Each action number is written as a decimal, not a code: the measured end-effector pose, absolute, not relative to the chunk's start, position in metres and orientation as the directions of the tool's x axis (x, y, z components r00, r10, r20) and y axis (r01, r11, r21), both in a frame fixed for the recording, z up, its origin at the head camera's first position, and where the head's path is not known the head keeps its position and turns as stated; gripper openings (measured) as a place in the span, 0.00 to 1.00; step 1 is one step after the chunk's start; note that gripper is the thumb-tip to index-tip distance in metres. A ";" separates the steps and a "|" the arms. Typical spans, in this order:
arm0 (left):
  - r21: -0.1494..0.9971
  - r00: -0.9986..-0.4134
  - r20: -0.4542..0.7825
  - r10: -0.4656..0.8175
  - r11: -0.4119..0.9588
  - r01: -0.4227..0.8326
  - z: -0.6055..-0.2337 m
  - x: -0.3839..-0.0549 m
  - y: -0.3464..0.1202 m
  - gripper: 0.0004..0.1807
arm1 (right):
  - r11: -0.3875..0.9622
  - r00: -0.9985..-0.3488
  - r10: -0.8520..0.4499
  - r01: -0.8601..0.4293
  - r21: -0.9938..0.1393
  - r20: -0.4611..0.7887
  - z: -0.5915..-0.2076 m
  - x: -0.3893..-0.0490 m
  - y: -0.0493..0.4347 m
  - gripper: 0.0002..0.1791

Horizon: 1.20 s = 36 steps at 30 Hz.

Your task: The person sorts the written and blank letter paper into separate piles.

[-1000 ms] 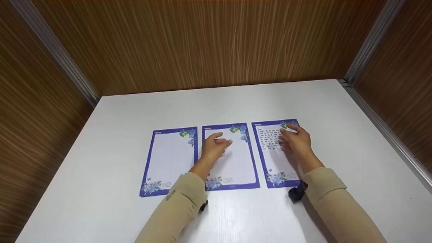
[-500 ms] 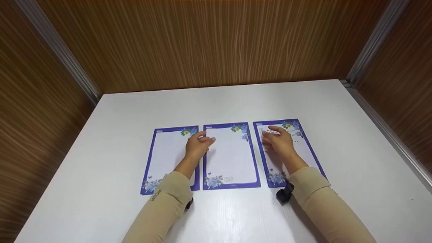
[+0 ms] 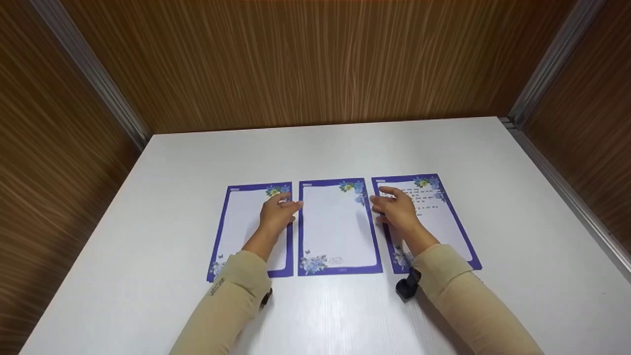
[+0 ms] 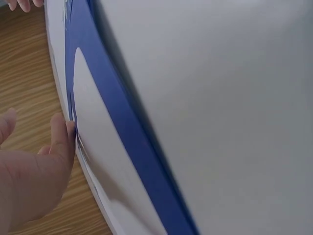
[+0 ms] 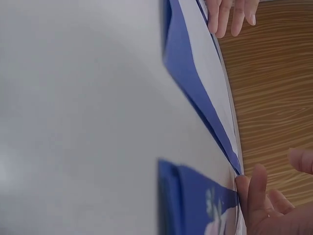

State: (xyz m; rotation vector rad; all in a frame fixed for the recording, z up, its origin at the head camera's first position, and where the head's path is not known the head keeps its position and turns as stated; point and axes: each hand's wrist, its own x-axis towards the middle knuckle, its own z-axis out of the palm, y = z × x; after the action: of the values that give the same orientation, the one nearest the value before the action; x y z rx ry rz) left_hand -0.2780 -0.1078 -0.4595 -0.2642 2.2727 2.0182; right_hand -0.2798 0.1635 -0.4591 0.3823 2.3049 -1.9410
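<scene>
Three sheets of stationery paper with blue-purple borders and printed flowers lie side by side. On the middle sheet [image 3: 335, 222] the writing area is blank. The left sheet [image 3: 240, 212] looks blank too, partly under my left hand [image 3: 276, 215]. Handwriting shows on the right sheet [image 3: 446, 222], partly covered by my right hand [image 3: 397, 209]. My left fingers are loosely bent, with fingertips right at the middle sheet's left edge. Across from it, my right fingertips sit near that sheet's right edge. Neither hand grips anything. Layered edges show in the right wrist view.
All the paper lies on a white table [image 3: 315, 153]. Brown wood-grain panels [image 3: 315, 64] stand behind it and at both sides, with metal strips at the corners. A small black device [image 3: 408, 286] is at the right wrist.
Both hands have moved left: the left from over the middle sheet to the gap beside it, the right from across the written sheet to its left edge. The sheets stay in place.
</scene>
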 end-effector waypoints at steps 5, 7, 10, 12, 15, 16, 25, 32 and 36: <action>0.969 -0.971 -0.231 -0.058 0.072 -0.235 -0.459 -0.279 -0.108 0.30 | 0.156 -0.965 0.115 0.254 -0.955 -0.238 -0.461 -0.281 0.161 0.33; 0.967 -0.969 -0.243 -0.051 0.068 -0.246 -0.458 -0.279 -0.108 0.30 | 0.169 -0.963 0.117 0.262 -0.950 -0.245 -0.461 -0.280 0.160 0.33; 0.965 -0.966 -0.253 -0.045 0.063 -0.256 -0.458 -0.278 -0.108 0.31 | 0.186 -0.960 0.122 0.271 -0.944 -0.252 -0.460 -0.279 0.159 0.34; 0.964 -0.965 -0.258 -0.045 0.061 -0.261 -0.458 -0.277 -0.108 0.31 | 0.187 -0.960 0.122 0.273 -0.944 -0.253 -0.460 -0.279 0.159 0.34; 0.961 -0.962 -0.269 -0.048 0.049 -0.271 -0.457 -0.277 -0.108 0.30 | 0.171 -0.960 0.121 0.271 -0.947 -0.253 -0.460 -0.279 0.160 0.34; 0.960 -0.961 -0.273 -0.048 0.043 -0.275 -0.457 -0.277 -0.108 0.30 | 0.162 -0.961 0.117 0.267 -0.950 -0.250 -0.460 -0.279 0.160 0.34; 0.963 -0.962 -0.268 -0.052 -0.044 -0.266 -0.459 -0.279 -0.107 0.29 | 0.122 -0.967 0.125 0.237 -0.964 -0.222 -0.460 -0.279 0.161 0.31; 0.963 -0.967 -0.256 -0.022 -0.094 -0.252 -0.460 -0.279 -0.104 0.29 | 0.126 -0.978 0.093 0.196 -0.972 -0.185 -0.463 -0.280 0.163 0.36; 0.967 -0.971 -0.239 0.005 -0.093 -0.238 -0.461 -0.280 -0.103 0.32 | 0.115 -0.979 0.066 0.200 -0.973 -0.193 -0.465 -0.281 0.163 0.40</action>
State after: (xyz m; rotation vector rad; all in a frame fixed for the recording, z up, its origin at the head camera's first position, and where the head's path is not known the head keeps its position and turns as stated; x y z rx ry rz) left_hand -0.2795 -0.1027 -0.4615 -0.2598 1.9957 2.1919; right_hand -0.2810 0.1631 -0.4648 0.2719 2.2675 -2.0070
